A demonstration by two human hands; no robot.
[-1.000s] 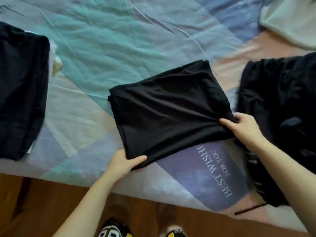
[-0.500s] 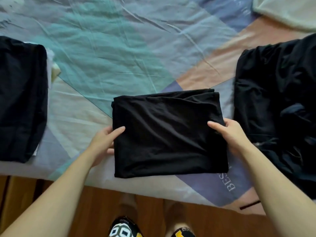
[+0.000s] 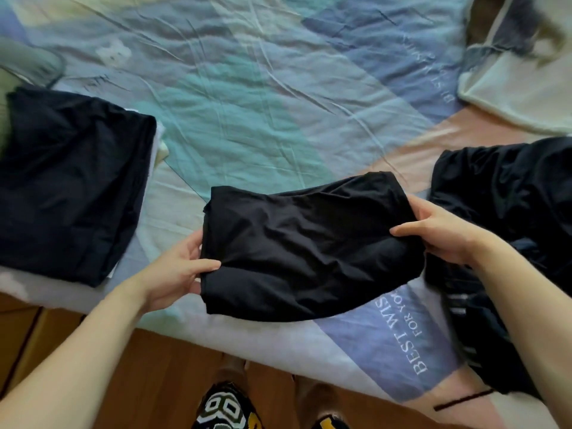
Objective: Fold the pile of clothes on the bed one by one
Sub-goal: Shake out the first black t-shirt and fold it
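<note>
- Black folded garment (image 3: 309,249) hangs between both hands near the bed's (image 3: 278,345) front edge; the wooden floor (image 3: 161,373) lies just below that edge.
- Left hand (image 3: 176,274) holds a closed grip on the garment's left edge, thumb on top.
- Right hand (image 3: 442,230) pinches the right edge the same way.
- Beyond both grips, the patterned sheet (image 3: 247,97) lies bare and wrinkled.
- Left of the left grip sits a folded dark stack (image 3: 71,187), apart.
- Right of the right grip, the unfolded dark pile (image 3: 507,205) lies close.
- Its cloth sags, softly creased.
</note>
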